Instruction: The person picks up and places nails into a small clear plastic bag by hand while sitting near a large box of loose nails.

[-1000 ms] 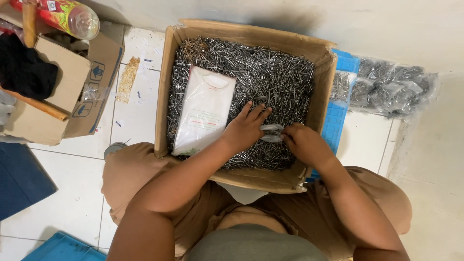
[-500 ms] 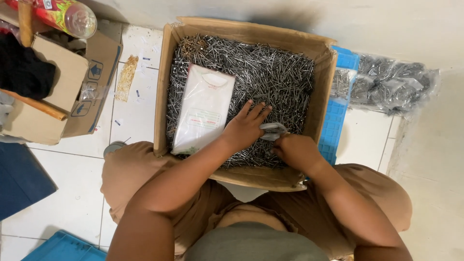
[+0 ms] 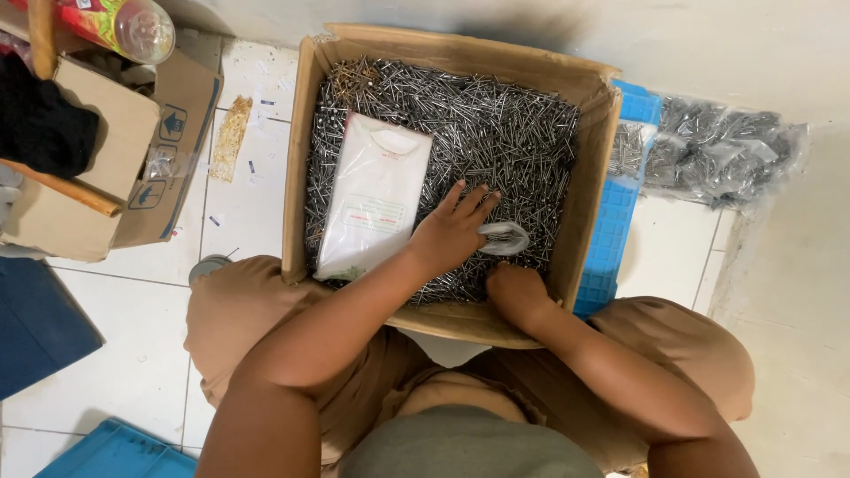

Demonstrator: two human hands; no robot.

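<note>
A white plastic packet (image 3: 372, 205) lies lengthwise on a bed of grey nails (image 3: 496, 124) filling an open cardboard box (image 3: 591, 168), its long axis running from the near wall toward the far one. The left hand (image 3: 452, 232) reaches in, fingers spread flat, touching a small clear bag (image 3: 505, 237). The right hand (image 3: 518, 292) is curled into the nails near the front wall; its grip cannot be made out.
</note>
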